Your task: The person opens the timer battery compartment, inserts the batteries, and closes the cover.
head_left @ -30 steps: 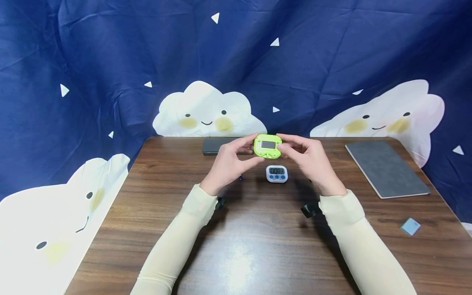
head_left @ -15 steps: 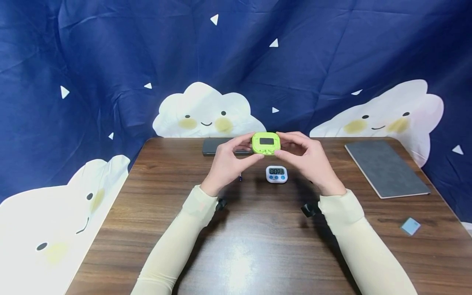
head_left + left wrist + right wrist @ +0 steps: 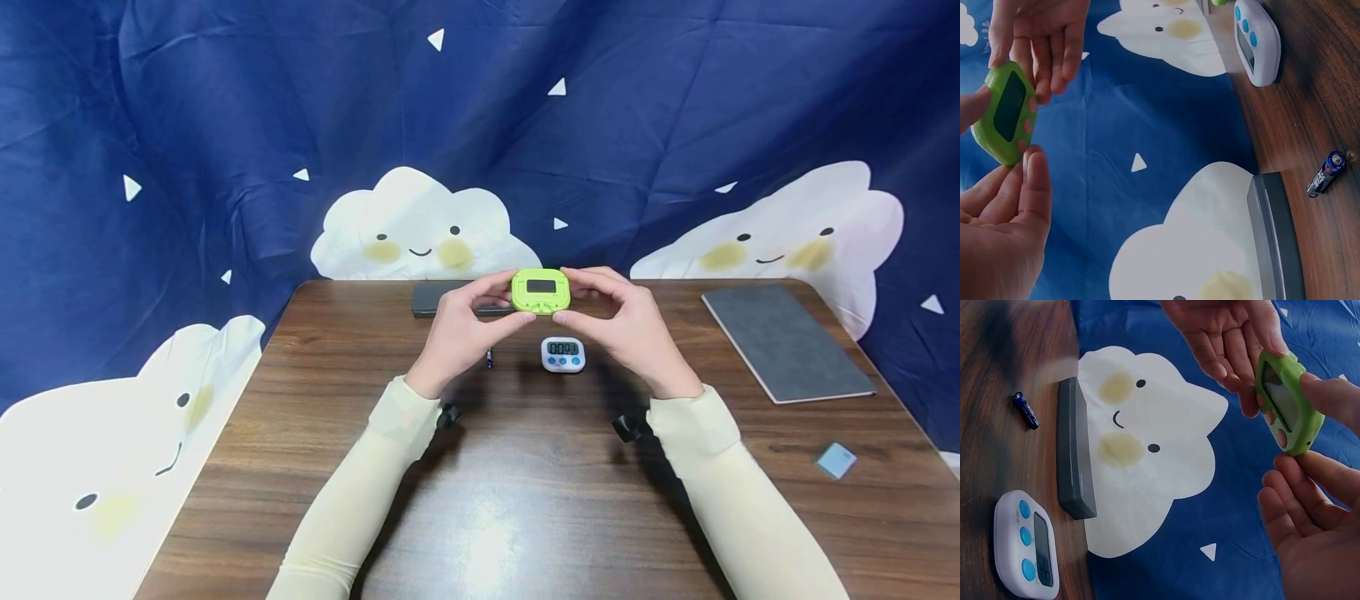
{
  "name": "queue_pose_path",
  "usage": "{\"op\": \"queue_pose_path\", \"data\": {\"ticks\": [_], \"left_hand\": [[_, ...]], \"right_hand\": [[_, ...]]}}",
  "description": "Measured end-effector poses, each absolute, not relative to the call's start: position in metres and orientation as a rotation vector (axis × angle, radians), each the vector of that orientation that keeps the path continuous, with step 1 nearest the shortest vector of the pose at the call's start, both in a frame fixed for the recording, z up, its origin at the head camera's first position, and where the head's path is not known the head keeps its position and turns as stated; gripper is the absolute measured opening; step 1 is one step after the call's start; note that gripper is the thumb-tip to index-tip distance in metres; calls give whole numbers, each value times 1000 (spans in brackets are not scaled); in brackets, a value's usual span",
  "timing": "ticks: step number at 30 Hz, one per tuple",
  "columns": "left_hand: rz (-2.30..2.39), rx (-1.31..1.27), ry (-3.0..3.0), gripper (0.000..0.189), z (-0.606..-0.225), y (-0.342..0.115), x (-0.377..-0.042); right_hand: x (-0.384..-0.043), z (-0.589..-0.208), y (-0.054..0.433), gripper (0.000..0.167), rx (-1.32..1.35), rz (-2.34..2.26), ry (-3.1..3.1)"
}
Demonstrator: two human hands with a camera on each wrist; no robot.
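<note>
Both hands hold up a lime-green digital timer [image 3: 542, 302] above the far part of the table. My left hand [image 3: 457, 333] pinches its left side, thumb at the lower edge. On the other side, my right hand [image 3: 630, 329] grips it between thumb and fingers. The head view shows a face with a dark rectangle; both wrist views show a screen and pinkish buttons [image 3: 1282, 437] on the other face. Below the hands stands a white timer [image 3: 563, 357] with blue buttons. A dark blue battery [image 3: 1325, 175] lies near it on the wood.
Behind the left hand sits a dark grey oblong case [image 3: 426, 302] at the table's back edge. A grey notebook [image 3: 787, 342] lies at the right, with a small light blue square [image 3: 836, 460] nearer the front. A blue cloud-printed curtain [image 3: 480, 100] hangs behind the table.
The right thumb has slid from the green timer's right side down to its lower edge. The timer has shifted slightly left and up and tilted a little. Other things stay put.
</note>
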State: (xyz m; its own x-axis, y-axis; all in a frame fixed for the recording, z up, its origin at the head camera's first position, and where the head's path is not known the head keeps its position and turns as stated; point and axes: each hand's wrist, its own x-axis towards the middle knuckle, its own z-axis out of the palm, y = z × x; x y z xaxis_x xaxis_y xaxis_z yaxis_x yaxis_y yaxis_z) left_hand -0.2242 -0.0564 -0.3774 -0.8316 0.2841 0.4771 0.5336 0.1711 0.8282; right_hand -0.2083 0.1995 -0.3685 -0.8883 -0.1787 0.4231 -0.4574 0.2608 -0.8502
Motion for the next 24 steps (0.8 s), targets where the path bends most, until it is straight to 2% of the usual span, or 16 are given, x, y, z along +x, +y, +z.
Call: {"op": "queue_pose_path", "data": {"ticks": [10,24], "left_hand": [[-1738,-807,-2240,57,-376,-57,-224],[-1923,-860,-2246,55,-372,-58,-222]], "right_hand": [[-207,-365,206,54,603,1698,-2332],[-212,-365,223,50,736,2034,-2297]]}}
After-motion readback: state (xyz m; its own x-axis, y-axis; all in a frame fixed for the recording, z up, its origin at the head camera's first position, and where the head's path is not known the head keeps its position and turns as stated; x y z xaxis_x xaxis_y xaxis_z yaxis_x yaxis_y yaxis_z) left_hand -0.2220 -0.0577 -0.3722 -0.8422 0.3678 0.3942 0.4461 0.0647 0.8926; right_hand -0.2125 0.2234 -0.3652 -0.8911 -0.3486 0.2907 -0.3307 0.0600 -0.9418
